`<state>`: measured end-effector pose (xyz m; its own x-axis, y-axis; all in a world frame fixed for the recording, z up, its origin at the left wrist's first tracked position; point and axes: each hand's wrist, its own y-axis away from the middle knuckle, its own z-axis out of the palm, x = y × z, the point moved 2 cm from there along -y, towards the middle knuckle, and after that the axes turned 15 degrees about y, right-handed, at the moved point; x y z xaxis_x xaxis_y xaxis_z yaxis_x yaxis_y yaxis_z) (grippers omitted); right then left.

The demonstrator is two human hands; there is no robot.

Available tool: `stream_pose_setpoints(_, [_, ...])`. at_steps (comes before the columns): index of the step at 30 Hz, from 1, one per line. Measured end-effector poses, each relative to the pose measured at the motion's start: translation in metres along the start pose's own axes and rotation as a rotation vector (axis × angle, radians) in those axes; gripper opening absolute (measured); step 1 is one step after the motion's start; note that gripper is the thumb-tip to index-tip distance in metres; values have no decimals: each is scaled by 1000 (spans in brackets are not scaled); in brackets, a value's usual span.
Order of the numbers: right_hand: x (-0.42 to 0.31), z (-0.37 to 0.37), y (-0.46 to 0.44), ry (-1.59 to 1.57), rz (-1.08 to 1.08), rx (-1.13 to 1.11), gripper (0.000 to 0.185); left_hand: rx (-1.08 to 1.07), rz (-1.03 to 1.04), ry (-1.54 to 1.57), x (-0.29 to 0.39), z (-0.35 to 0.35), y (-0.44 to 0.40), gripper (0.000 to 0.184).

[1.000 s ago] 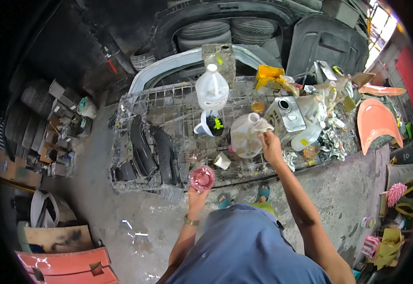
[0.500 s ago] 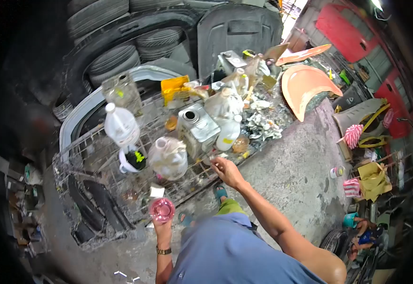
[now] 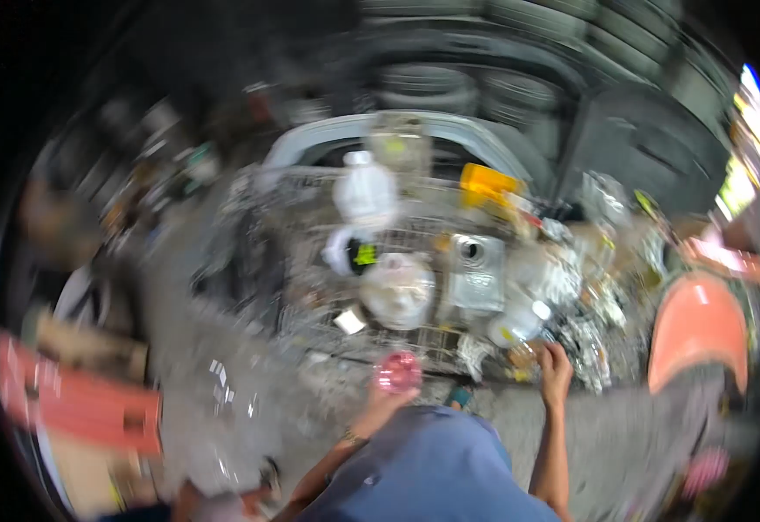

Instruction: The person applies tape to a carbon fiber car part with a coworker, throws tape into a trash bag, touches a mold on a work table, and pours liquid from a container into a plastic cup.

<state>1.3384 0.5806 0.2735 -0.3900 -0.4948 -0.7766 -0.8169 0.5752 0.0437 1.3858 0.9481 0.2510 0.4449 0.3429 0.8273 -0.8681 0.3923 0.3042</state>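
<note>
My left hand is closed round a clear pink cup, held upright in front of my body, just off the near edge of the wire-grid bench. At the bench's right front, my right hand has its fingers bent together; blur hides whatever may be between them. Close to those fingers are a small amber container and a tilted white plastic bottle. Between my hands stand a square metal can and a round, cloudy plastic jug.
Farther back on the bench are a white jug, a white container with a dark mouth and a yellow container. Crumpled, stained wrapping lies to the right, beside an orange curved panel. Tyres are stacked behind.
The view has swung left, so the bench appears farther right and blurred. My left hand still holds the pink cup. My right hand has moved rightward along the bench edge to the amber container.
</note>
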Motion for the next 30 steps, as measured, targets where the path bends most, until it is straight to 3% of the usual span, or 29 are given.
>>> stream_pose_setpoints(1, [16,3,-4,-108,-28,-51,20,10,43,56,6,17,5,58])
stream_pose_setpoints(5, [59,14,-10,-49,-178,-232,16,128,199,67,7,51,24,67])
stream_pose_setpoints(7, [50,17,-4,-8,-266,-345,14,157,168,22,12,62,34,84])
stream_pose_setpoints(10, [32,30,1,-24,-292,-571,13,229,287,-66,-3,64,46,87])
stream_pose_setpoints(12, [32,43,-2,-26,-452,-599,16,270,365,-11,-10,68,53,87])
stream_pose_setpoints(15, [30,66,-9,-53,-370,-725,17,353,374,-111,-4,76,72,88])
stream_pose_setpoints(22, [-19,91,-7,-48,-554,-800,17,468,427,110,-14,83,98,89])
stream_pose_setpoints(28, [11,128,-8,-29,-782,-736,15,466,545,216,-20,80,117,81])
stream_pose_setpoints(29, [-29,83,18,241,-860,-689,17,455,573,204,-21,78,122,82])
stream_pose_setpoints(30, [-34,81,26,253,-910,-677,20,442,601,190,-20,75,126,82])
